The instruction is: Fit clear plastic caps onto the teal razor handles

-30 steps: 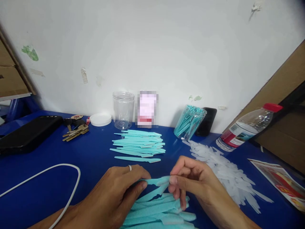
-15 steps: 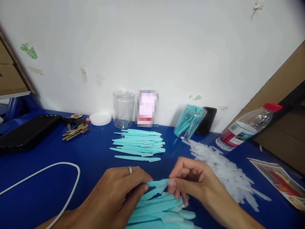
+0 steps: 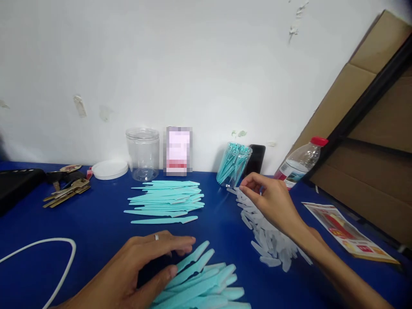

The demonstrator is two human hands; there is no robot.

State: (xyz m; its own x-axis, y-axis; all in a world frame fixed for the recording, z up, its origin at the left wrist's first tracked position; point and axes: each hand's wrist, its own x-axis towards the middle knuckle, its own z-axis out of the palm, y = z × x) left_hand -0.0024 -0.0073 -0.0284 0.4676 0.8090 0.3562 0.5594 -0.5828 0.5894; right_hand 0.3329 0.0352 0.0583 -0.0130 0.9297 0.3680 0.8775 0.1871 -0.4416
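My left hand (image 3: 146, 266), wearing a ring, lies at the left edge of a pile of teal eyebrow razors (image 3: 206, 283). Its fingers are stretched out and the thumb is apart from them, with the thumb tip against the razors. My right hand (image 3: 270, 197) is over the far end of a heap of translucent whitish blade covers (image 3: 267, 240). Its thumb and index finger are pinched together; whatever is between them is too small to make out. Farther back, a row of teal razors (image 3: 167, 199) lies on the blue table (image 3: 106, 219).
A clear jar of teal sticks (image 3: 234, 165) stands near a dark phone (image 3: 255, 159). At the wall are an open clear jar (image 3: 143, 154), a white lid (image 3: 110, 169) and a pixelated screen (image 3: 178, 150). Keys (image 3: 69, 191), a cable (image 3: 69, 257), a bottle (image 3: 299, 165) and a printed packet (image 3: 347, 231) lie around.
My right hand has left the razors in front and moved right to the whitish heap. My left hand's fingers have spread at the razor pile. The view has turned right.
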